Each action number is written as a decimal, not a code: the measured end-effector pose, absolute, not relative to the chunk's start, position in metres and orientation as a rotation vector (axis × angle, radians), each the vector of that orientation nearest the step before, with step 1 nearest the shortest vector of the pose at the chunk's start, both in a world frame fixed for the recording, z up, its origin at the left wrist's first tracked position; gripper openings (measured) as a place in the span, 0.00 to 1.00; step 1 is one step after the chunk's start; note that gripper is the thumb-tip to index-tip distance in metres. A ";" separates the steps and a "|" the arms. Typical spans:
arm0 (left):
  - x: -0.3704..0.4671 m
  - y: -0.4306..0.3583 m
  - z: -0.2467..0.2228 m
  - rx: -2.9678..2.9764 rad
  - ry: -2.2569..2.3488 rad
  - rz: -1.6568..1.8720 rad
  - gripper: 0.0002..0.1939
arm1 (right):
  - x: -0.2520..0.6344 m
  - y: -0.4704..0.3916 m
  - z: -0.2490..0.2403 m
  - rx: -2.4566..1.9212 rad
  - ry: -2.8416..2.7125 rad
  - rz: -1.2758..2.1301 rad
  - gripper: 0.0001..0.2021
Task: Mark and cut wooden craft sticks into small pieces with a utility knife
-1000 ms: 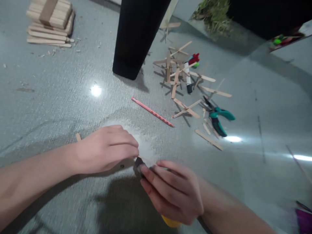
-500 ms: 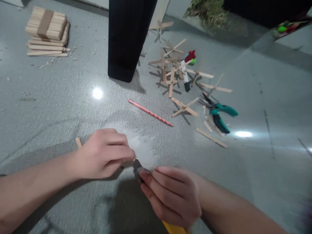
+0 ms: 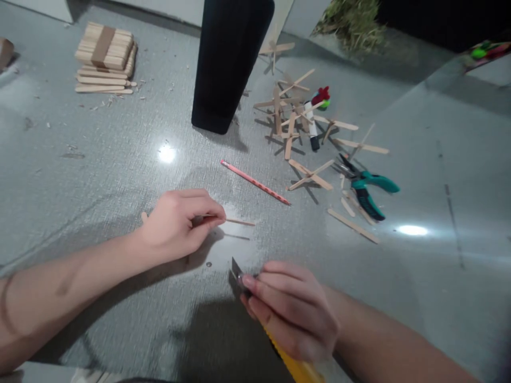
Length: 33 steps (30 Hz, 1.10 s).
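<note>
Between its fingertips my left hand (image 3: 181, 221) pinches a thin wooden craft stick (image 3: 241, 222), whose free end points right, just above the grey table. My right hand (image 3: 293, 311) is wrapped round a utility knife (image 3: 293, 361) with a yellow handle. The knife's short blade (image 3: 236, 266) points up and left, below the stick and apart from it. Behind my hands lies a pink pencil (image 3: 257, 183). Another stick's pale end (image 3: 144, 217) shows behind my left wrist; whether it is part of the held stick I cannot tell.
A tall black object (image 3: 229, 69) stands at the back. Stacked, banded craft sticks (image 3: 106, 48) lie far left. Several crossed-stick pieces (image 3: 310, 174), a white marker (image 3: 311, 125), green-handled pliers (image 3: 369, 186) and a loose stick (image 3: 353, 226) are on the right. Dry grass (image 3: 351, 26) sits behind.
My left hand has lifted up and away from the blade, bringing the stick into sight. My right hand with the knife has shifted slightly right and down. The view has swung a little left.
</note>
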State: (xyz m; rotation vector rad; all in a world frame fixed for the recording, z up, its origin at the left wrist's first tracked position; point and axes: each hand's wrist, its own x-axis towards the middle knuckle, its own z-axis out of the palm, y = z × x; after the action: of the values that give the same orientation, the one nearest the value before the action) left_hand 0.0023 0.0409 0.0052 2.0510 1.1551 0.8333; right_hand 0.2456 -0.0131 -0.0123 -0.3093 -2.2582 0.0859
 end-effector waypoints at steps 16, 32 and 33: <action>0.001 0.043 -0.021 2.557 1.139 0.612 0.13 | 0.258 0.012 -0.018 -0.989 -1.946 0.575 0.10; -0.002 0.052 -0.011 2.442 0.916 0.547 0.11 | 0.253 0.018 0.007 -1.315 -1.877 0.975 0.03; -0.002 0.053 -0.012 2.469 0.889 0.497 0.11 | 0.254 0.019 0.006 -1.310 -1.856 0.974 0.03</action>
State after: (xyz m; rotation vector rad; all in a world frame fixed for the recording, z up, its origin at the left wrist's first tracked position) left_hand -0.0024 0.0534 -0.0119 2.4689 0.8892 0.4972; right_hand 0.2537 0.0186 0.0062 -1.3102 -1.8555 0.9744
